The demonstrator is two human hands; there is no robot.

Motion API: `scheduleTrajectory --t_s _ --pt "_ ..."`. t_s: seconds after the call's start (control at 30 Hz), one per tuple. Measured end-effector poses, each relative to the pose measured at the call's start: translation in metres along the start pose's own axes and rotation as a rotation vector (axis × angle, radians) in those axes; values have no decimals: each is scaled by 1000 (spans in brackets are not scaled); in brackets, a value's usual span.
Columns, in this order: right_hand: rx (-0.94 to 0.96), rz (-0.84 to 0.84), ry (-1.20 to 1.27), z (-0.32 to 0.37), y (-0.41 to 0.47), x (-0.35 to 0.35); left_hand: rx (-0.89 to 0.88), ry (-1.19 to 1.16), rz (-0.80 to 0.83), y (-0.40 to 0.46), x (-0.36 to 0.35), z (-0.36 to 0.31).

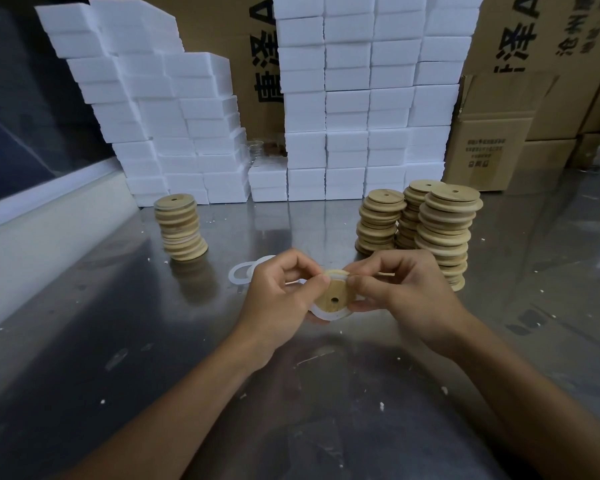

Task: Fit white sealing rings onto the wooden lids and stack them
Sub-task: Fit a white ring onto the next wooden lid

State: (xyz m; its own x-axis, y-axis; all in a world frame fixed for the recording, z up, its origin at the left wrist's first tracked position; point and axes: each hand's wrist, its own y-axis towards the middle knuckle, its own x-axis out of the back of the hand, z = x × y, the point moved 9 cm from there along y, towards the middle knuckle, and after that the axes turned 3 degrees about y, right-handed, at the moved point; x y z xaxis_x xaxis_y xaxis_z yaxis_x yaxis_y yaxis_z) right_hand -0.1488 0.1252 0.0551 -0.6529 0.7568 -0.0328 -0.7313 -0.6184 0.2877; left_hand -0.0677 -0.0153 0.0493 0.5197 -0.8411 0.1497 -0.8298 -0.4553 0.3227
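Note:
Above the steel table, both hands hold one round wooden lid with a small centre hole. A white sealing ring wraps its lower edge. My left hand grips the lid from the left with its thumb on the rim. My right hand pinches the ring and lid at the upper right. Loose white rings lie on the table just behind my left hand. A stack of lids with rings stands at the left. Three stacks of plain lids stand at the right.
White foam blocks are piled high along the back of the table. Cardboard boxes stand behind and to the right. A white ledge borders the table's left side. Small white crumbs dot the surface.

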Motion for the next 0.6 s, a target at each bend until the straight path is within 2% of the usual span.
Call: scheduleTrajectory --t_s 0.3,0.6 --pt "-19 -3 -51 3 -1 2 -69 71 94 0 -10 -5" --pt "-46 3 -26 3 -3 1 -134 92 78 -4 -10 -8"
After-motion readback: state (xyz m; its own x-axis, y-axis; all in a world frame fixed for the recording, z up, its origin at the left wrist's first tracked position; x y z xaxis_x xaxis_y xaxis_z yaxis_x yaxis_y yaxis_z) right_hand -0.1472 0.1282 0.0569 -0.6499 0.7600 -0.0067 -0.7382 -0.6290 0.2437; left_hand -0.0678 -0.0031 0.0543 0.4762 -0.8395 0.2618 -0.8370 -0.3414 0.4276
